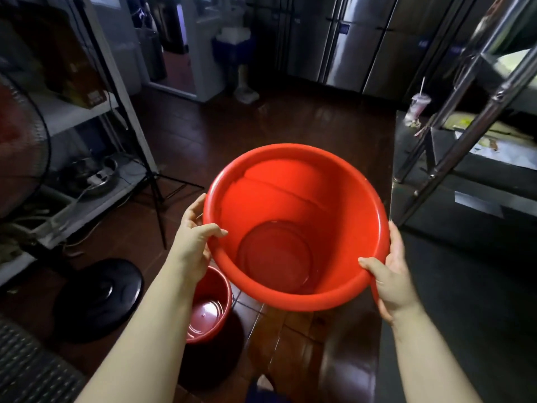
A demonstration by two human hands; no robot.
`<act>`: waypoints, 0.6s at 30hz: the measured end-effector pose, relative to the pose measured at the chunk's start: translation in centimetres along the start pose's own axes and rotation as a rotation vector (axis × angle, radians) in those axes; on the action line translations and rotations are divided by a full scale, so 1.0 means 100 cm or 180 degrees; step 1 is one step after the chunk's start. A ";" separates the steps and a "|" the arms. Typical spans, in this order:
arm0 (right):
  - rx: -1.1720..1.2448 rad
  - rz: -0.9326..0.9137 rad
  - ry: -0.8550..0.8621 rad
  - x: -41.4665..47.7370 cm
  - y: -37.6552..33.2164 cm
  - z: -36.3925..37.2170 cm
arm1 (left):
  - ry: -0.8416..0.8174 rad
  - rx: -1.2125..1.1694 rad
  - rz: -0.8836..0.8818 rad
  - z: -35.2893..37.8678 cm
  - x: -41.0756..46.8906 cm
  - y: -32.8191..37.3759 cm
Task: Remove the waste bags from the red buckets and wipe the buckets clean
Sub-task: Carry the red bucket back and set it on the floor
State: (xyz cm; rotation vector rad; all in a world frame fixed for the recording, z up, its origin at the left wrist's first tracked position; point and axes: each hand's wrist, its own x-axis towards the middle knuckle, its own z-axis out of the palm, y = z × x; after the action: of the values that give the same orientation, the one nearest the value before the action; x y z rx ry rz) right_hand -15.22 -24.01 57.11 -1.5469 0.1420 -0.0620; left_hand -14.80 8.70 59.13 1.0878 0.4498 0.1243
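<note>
Now in your hands: a red bucket, held above the floor and tipped so its mouth faces you, centre frame.
Left hand: your left hand grips the bucket's left rim, thumb hooked over the lip into the inside, fingers curled round the outside.
Right hand: your right hand grips the opposite rim the same way, thumb lying across the lip, fingers wrapped behind the wall.
Inside the bucket: a smooth red wall and a ringed round bottom catch the light; whether the plastic is wet or merely glossy cannot be told.
Second bucket: a second red bucket stands upright on the floor below the held one, just beside your left forearm, which hides part of its rim; its shiny bottom shows.
Floor: dark reddish tiles, glossy, running back to tall steel cabinets.
Left side: a black round fan base sits near the second bucket, with the fan cage at the frame edge and metal shelving behind it; a black tripod stands against the shelving.
Right side: a steel table with steel tubes rising from it, and a lidded drink cup with a straw on its far corner.
</note>
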 end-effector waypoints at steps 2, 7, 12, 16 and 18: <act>0.0009 0.0092 0.0076 0.028 0.008 0.003 | 0.0038 0.0129 -0.0014 0.014 0.028 -0.006; -0.0034 0.0385 0.0340 0.090 0.023 0.012 | -0.0040 0.0211 -0.0310 0.042 0.095 -0.016; -0.0240 0.0536 0.0419 0.132 0.033 0.024 | 0.0064 0.0501 -0.0636 0.050 0.150 -0.028; -0.0465 0.0724 0.0682 0.153 0.043 0.036 | -0.0069 0.0536 -0.0808 0.056 0.199 -0.034; -0.0580 0.0880 0.0849 0.160 0.049 0.041 | -0.0249 0.0562 -0.0889 0.059 0.225 -0.038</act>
State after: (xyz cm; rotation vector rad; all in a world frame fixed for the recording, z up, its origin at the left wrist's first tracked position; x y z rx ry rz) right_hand 0.95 -21.92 51.50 -1.6820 0.5848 -0.0371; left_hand 7.52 9.17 51.52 1.1867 0.5450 -0.2072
